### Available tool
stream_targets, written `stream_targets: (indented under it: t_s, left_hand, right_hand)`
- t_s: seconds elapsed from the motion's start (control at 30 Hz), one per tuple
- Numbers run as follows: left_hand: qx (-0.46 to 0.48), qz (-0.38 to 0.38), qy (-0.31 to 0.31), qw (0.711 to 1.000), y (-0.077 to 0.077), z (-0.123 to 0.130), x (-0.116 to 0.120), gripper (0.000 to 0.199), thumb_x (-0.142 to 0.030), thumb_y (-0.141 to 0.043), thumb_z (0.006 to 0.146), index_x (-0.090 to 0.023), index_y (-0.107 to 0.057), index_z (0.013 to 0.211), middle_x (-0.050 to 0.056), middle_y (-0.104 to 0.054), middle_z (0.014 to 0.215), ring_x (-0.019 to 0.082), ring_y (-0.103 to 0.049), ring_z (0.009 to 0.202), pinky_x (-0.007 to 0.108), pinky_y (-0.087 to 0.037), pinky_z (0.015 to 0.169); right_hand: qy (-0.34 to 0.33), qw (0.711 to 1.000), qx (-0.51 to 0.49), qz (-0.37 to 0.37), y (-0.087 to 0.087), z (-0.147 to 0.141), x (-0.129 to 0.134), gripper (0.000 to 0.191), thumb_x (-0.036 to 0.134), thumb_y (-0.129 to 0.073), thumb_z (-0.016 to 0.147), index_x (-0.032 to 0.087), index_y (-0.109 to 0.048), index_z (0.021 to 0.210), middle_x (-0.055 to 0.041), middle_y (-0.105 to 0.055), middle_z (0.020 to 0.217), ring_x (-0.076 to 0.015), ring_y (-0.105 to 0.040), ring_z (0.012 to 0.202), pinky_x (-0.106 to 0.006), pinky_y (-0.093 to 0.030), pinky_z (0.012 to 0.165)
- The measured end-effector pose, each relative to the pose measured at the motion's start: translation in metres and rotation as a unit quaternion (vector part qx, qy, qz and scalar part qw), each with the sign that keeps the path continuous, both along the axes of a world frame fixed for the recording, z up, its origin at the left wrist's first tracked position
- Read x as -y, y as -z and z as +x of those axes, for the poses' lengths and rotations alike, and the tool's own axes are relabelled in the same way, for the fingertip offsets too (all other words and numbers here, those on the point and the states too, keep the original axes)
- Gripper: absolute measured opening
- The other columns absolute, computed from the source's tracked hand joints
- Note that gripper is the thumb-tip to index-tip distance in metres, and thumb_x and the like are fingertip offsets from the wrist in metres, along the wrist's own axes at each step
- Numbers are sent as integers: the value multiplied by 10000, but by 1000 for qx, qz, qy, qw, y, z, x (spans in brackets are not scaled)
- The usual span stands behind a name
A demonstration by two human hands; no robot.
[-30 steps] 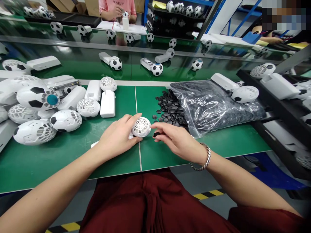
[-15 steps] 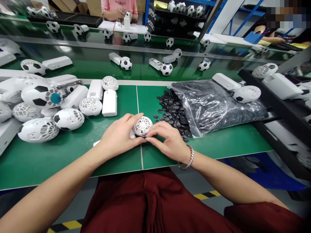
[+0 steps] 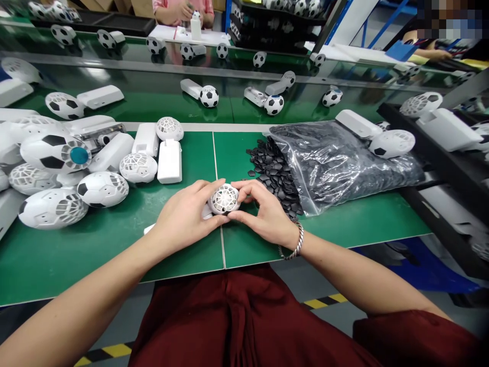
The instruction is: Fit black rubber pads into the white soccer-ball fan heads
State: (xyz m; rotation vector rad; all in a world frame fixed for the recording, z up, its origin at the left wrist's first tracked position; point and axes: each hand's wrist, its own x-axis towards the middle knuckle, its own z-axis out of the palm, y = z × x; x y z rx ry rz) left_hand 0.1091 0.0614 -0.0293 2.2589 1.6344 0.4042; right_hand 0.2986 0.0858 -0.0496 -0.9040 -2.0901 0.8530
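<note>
Over the counter [image 3: 198,153], the left fingers [image 3: 211,189] and right fingers [image 3: 248,219] grasp opposite sides of the white lattice ball [image 3: 224,199] between them, which is probably light and stiff, slightly slippery and fragile at its thin ribs, so best held by its outer edge.

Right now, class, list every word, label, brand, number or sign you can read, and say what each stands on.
No word, label, brand or number is readable.
Held openwork ball: no lettering visible.
Clear plastic bag: none readable.
Far white surface: any print too small to read.
Floor tape: yellow-black stripes, no words visible.
</note>
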Motion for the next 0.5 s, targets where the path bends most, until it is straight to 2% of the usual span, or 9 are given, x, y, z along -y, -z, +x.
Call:
stream_targets:
  t_s: [0.2, 0.37, 0.5]
  left_hand:
    - [-12, 17, 12, 1000, 0, 1, 0, 609, -484, -523, 769, -231, -383, 1305, 61, -541, 1154, 251, -557, 991, 339, -456, 796]
    - [-17, -2, 2, 1000, -1, 1, 0, 629, -471, -532, 766, -233, -358, 1322, 57, -530, 1155, 247, -556, 993, 334, -459, 770]
    - [5, -14, -10, 1000, 0, 0, 0, 640, -499, -553, 742, -266, -373, 1310, 42, -527, 1176, 243, -555, 1005, 335, -463, 783]
  right_hand:
    - [10, 1000, -7, -3, 4, 0, 1, 235, 278, -654, 740, 205, -455, 841, -74, -555, 1113, -198, -501, 1007, -286, -469, 673]
    - [2, 997, -37, -70, 7, -1, -3, 387, 309, -699, 694, 214, -465, 987, -63, -510, 1084, -191, -503, 1024, -303, -499, 736]
    - [-10, 995, -41, -87, 5, -1, -6, 345, 325, -681, 709, 220, -484, 972, -53, -504, 1079, -192, -497, 1037, -331, -491, 795]
